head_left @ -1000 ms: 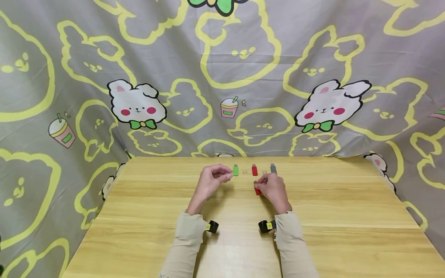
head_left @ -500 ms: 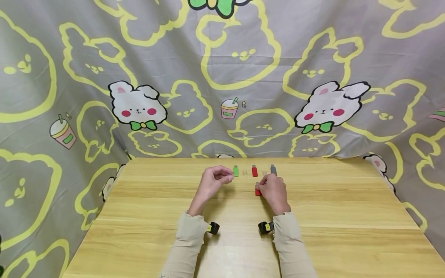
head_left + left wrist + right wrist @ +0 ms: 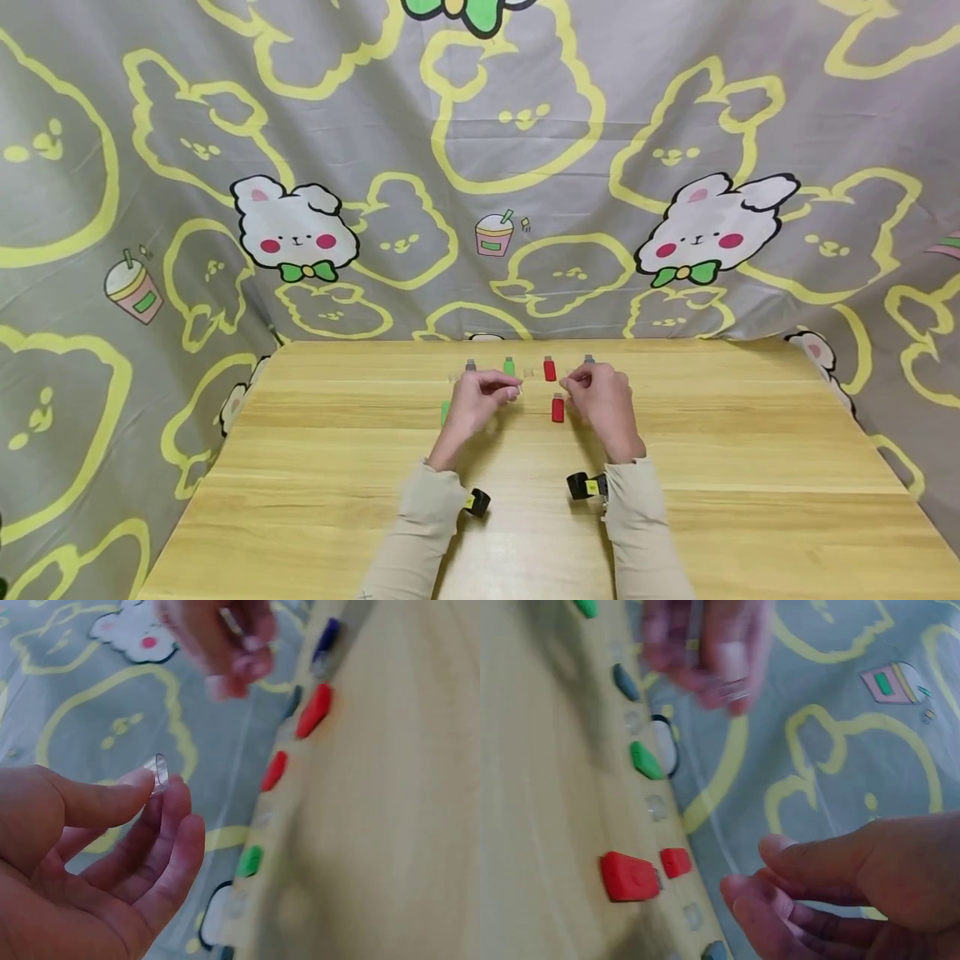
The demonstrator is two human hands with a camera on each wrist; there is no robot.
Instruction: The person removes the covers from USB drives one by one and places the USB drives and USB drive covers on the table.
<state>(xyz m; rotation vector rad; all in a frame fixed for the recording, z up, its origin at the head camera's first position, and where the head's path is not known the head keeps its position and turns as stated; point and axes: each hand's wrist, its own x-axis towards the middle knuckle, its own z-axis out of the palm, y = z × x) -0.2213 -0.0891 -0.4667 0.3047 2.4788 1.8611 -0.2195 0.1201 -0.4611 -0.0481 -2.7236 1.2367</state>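
Note:
My left hand [image 3: 480,404] pinches a small clear plastic cap [image 3: 159,772] between thumb and fingers, above the table. Just past the near red USB stick [image 3: 557,408], my right hand [image 3: 602,404] hovers with fingers loosely bent and nothing between them in the right wrist view. That stick lies on the wood with its metal plug pointing away. Behind it is a second red USB stick [image 3: 550,369], with a green USB stick [image 3: 509,367] to its left. A dark grey stick [image 3: 589,359] is partly covered by my right hand.
Farther left lie another grey stick [image 3: 471,365] and a green one [image 3: 446,412], half hidden by my left hand. Clear caps [image 3: 528,372] sit between the sticks in the back row. A blue stick [image 3: 326,641] shows in the left wrist view. A patterned curtain [image 3: 555,283] hangs behind the table.
My right hand has let go of the near red USB stick and shifted right and slightly up. My left hand has moved right with the clear cap, uncovering sticks on the left.

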